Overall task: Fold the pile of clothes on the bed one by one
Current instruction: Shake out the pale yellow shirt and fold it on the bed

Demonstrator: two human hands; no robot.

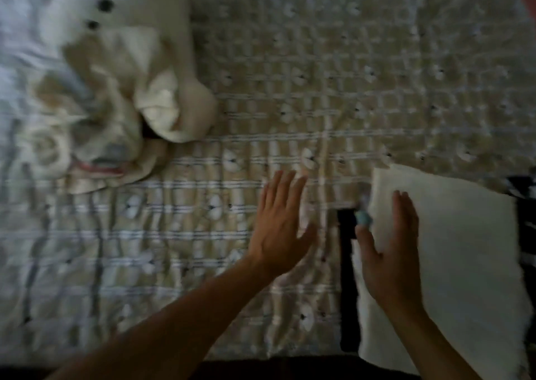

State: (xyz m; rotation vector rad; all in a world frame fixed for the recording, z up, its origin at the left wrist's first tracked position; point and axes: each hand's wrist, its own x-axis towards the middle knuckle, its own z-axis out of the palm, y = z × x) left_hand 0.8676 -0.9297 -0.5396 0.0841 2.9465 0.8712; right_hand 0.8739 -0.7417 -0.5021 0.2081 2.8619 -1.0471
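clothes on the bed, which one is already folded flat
The white rectangular fleecy garment at the right edge, under the right hand. The cream and beige clothes at upper left lie in a crumpled heap.

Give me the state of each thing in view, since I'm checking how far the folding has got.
Left hand: open, flat, empty, over the bedspread.
Right hand: open, flat on the white cloth.
White cloth: folded flat, at the bed's right.
Pile of clothes: crumpled, unfolded, at the upper left.
Bedspread: spread out, slightly wrinkled.
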